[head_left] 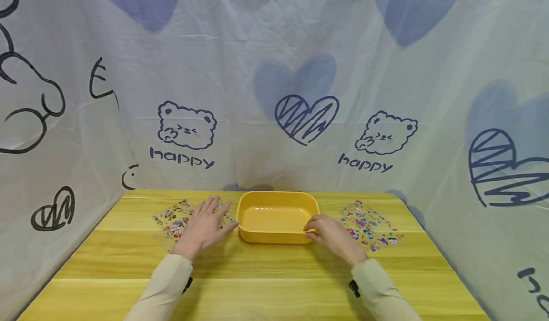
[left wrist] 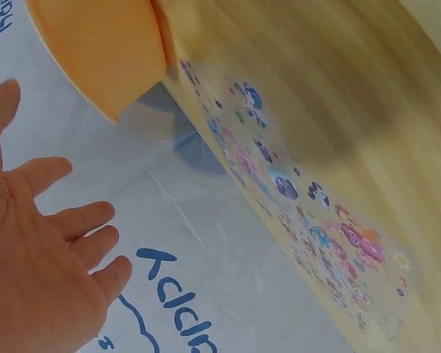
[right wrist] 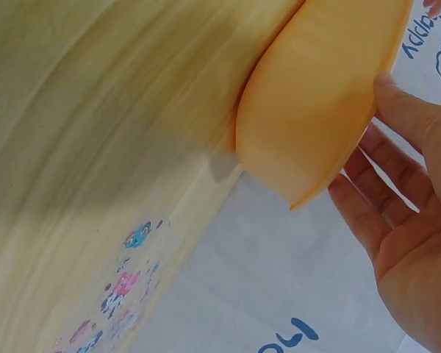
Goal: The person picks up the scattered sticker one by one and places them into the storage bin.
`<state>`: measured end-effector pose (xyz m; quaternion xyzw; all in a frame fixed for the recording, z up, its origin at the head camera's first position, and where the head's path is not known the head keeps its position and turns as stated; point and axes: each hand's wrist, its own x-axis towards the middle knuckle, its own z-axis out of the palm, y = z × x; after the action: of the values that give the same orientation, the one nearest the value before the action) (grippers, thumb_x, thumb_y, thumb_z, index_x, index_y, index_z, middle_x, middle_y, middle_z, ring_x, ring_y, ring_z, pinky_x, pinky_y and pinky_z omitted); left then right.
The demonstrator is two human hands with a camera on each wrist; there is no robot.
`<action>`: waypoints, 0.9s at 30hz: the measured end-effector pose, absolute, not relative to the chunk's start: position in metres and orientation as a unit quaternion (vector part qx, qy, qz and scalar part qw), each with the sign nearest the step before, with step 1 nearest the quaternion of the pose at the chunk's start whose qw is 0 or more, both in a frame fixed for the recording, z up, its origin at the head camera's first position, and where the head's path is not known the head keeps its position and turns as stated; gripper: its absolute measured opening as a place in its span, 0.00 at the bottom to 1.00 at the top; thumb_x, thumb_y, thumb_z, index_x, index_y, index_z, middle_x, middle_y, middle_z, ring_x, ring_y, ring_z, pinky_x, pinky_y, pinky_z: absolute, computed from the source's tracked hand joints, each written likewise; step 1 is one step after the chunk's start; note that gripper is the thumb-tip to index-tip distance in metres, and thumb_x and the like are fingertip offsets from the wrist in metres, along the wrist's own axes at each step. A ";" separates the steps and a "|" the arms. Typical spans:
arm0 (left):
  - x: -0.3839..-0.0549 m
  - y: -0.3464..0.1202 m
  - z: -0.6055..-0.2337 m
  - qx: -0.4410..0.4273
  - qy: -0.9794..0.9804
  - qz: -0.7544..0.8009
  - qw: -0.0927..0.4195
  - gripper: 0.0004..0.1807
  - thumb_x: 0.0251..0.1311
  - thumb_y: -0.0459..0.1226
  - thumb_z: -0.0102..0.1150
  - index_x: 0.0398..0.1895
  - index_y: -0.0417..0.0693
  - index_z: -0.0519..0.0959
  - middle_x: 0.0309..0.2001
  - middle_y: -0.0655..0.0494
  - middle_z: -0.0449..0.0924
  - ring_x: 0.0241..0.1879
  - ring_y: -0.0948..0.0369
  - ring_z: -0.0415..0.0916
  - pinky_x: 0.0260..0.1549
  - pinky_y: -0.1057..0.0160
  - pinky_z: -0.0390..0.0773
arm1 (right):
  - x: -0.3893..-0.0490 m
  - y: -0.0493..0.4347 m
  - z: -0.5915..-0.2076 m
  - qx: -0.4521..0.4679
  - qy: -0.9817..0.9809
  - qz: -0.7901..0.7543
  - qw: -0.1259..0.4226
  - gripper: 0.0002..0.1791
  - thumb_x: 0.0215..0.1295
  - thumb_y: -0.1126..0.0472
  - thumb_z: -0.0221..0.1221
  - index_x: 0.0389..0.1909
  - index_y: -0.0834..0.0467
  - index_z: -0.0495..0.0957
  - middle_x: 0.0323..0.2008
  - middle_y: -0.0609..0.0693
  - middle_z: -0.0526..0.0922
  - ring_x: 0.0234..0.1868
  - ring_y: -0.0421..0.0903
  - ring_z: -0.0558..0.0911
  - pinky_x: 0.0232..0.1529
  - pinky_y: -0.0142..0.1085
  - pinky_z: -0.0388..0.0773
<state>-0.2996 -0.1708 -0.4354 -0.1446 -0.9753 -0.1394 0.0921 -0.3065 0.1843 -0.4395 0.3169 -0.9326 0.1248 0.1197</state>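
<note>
glossy yellow basin [head_left: 274, 238], rounded oblong, right hand [head_left: 332, 236] pinching its rim [head_left: 274, 193], left hand [head_left: 202, 229] splayed

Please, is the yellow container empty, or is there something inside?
Empty: in the head view, the yellow container shows a bare floor, with no object lying on it.

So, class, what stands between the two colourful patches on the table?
In the head view, the yellow tray stands between them, left hand and right hand at its ends.
</note>
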 end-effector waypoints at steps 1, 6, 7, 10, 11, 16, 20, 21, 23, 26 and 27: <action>-0.300 -0.171 -0.435 -0.145 -0.975 -0.140 0.091 0.38 0.68 0.61 0.47 0.74 0.51 0.60 0.76 0.38 0.51 0.75 0.40 0.46 0.73 0.39 0.45 | -0.307 0.185 -0.440 0.318 -0.932 0.125 0.117 0.06 0.62 0.59 0.66 0.39 0.54 0.87 0.38 0.46 0.86 0.41 0.44 0.82 0.47 0.40 0.81; -0.302 -0.175 -0.435 -0.148 -0.974 -0.147 0.086 0.37 0.70 0.58 0.47 0.75 0.50 0.59 0.75 0.36 0.53 0.74 0.39 0.48 0.72 0.38 0.47 | -0.308 0.185 -0.441 0.322 -0.931 0.124 0.115 0.05 0.62 0.59 0.66 0.37 0.53 0.87 0.36 0.44 0.85 0.38 0.42 0.81 0.44 0.38 0.81; -0.302 -0.176 -0.436 -0.148 -0.974 -0.146 0.085 0.37 0.70 0.58 0.47 0.75 0.50 0.59 0.74 0.36 0.53 0.74 0.39 0.49 0.72 0.38 0.47 | -0.308 0.186 -0.440 0.324 -0.931 0.123 0.115 0.05 0.62 0.59 0.66 0.37 0.53 0.87 0.35 0.44 0.85 0.38 0.42 0.81 0.43 0.38 0.81; -0.302 -0.180 -0.437 -0.146 -0.976 -0.140 0.077 0.36 0.70 0.56 0.48 0.75 0.50 0.58 0.74 0.35 0.53 0.74 0.38 0.50 0.71 0.37 0.48 | -0.308 0.186 -0.441 0.328 -0.929 0.125 0.118 0.05 0.63 0.59 0.65 0.37 0.54 0.87 0.35 0.44 0.84 0.37 0.41 0.81 0.42 0.37 0.81; -0.302 -0.181 -0.437 -0.145 -0.977 -0.136 0.075 0.36 0.70 0.56 0.49 0.75 0.50 0.58 0.74 0.35 0.54 0.73 0.38 0.51 0.71 0.37 0.49 | -0.308 0.186 -0.441 0.329 -0.929 0.127 0.117 0.05 0.63 0.59 0.65 0.37 0.54 0.87 0.35 0.44 0.84 0.36 0.41 0.81 0.42 0.37 0.81; -0.308 -0.187 -0.437 -0.146 -0.979 -0.115 0.082 0.34 0.68 0.51 0.55 0.72 0.46 0.63 0.68 0.33 0.64 0.67 0.36 0.63 0.66 0.36 0.61 | -0.308 0.187 -0.440 0.330 -0.927 0.137 0.117 0.05 0.64 0.60 0.64 0.37 0.54 0.87 0.34 0.44 0.84 0.36 0.41 0.81 0.42 0.37 0.81; -0.313 -0.195 -0.437 -0.145 -0.977 -0.118 0.097 0.30 0.67 0.47 0.58 0.67 0.40 0.69 0.61 0.33 0.73 0.60 0.37 0.71 0.60 0.37 0.69 | -0.308 0.187 -0.440 0.338 -0.925 0.132 0.116 0.05 0.63 0.62 0.65 0.37 0.55 0.87 0.35 0.46 0.85 0.36 0.43 0.82 0.43 0.37 0.81; -0.314 -0.197 -0.437 -0.144 -0.977 -0.122 0.101 0.29 0.67 0.47 0.58 0.66 0.39 0.70 0.60 0.34 0.75 0.58 0.38 0.73 0.59 0.38 0.71 | -0.309 0.186 -0.439 0.340 -0.924 0.131 0.116 0.05 0.63 0.63 0.65 0.38 0.56 0.87 0.35 0.46 0.85 0.37 0.43 0.82 0.43 0.38 0.82; -0.316 -0.201 -0.438 -0.141 -0.975 -0.127 0.111 0.27 0.67 0.47 0.58 0.63 0.39 0.73 0.56 0.36 0.78 0.55 0.40 0.76 0.56 0.40 0.74 | -0.309 0.186 -0.439 0.345 -0.923 0.127 0.117 0.05 0.62 0.65 0.65 0.38 0.56 0.87 0.35 0.47 0.85 0.37 0.44 0.83 0.44 0.38 0.82; -0.318 -0.206 -0.439 -0.136 -0.975 -0.129 0.121 0.26 0.67 0.48 0.58 0.60 0.39 0.75 0.53 0.37 0.80 0.50 0.41 0.79 0.52 0.41 0.77 | -0.309 0.185 -0.438 0.350 -0.921 0.122 0.119 0.06 0.62 0.66 0.65 0.38 0.57 0.87 0.35 0.47 0.85 0.37 0.44 0.82 0.44 0.39 0.81; -0.319 -0.208 -0.440 -0.133 -0.975 -0.127 0.123 0.25 0.67 0.47 0.58 0.60 0.39 0.76 0.53 0.37 0.81 0.49 0.42 0.80 0.50 0.42 0.78 | -0.309 0.185 -0.438 0.352 -0.920 0.121 0.120 0.06 0.62 0.66 0.64 0.38 0.57 0.87 0.35 0.47 0.85 0.37 0.44 0.82 0.44 0.38 0.81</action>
<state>-0.3187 -0.2079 -0.4398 -0.1326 -0.9753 -0.1268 0.1230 -0.3086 0.1852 -0.4384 0.3522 -0.9203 0.1207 0.1200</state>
